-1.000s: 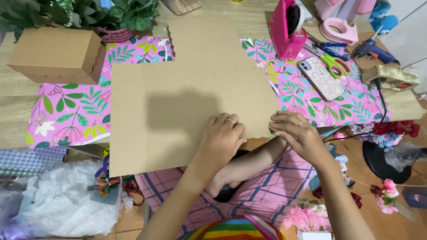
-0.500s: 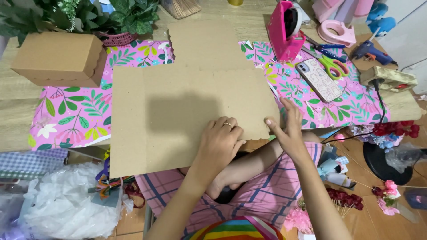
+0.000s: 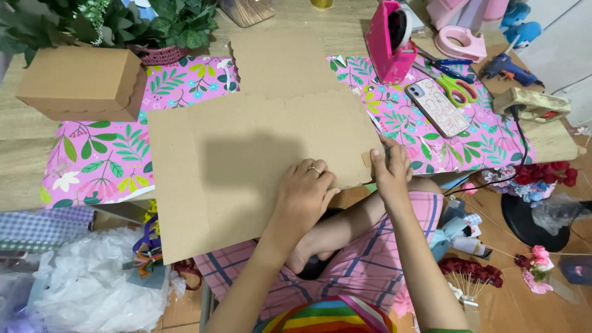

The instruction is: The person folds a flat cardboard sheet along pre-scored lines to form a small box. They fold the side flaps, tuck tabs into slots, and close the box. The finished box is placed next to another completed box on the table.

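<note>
Fingers of my left hand [image 3: 303, 192] lie flat and spread on the cardboard [image 3: 246, 166], pressing its near edge down without gripping anything. That cardboard is a flat, unfolded box blank, resting on the pink leaf-print paper [image 3: 98, 166] that covers the counter [image 3: 18, 154], with its near part hanging off the edge over my lap. It looks light and fairly stiff, a dry matte sheet that should not slip, though I judge it will bend readily along its scored lines and dent if pinched hard. A sheet this wide would flop from 1 corner, so 2 opposite edges seem the best places to hold it. At its right near corner my right hand [image 3: 390, 168] has the fingers closed on the small side flap, thumb above. Farther right on the paper lie a phone [image 3: 436, 107] and scissors [image 3: 456, 86], well apart from the sheet.
</note>
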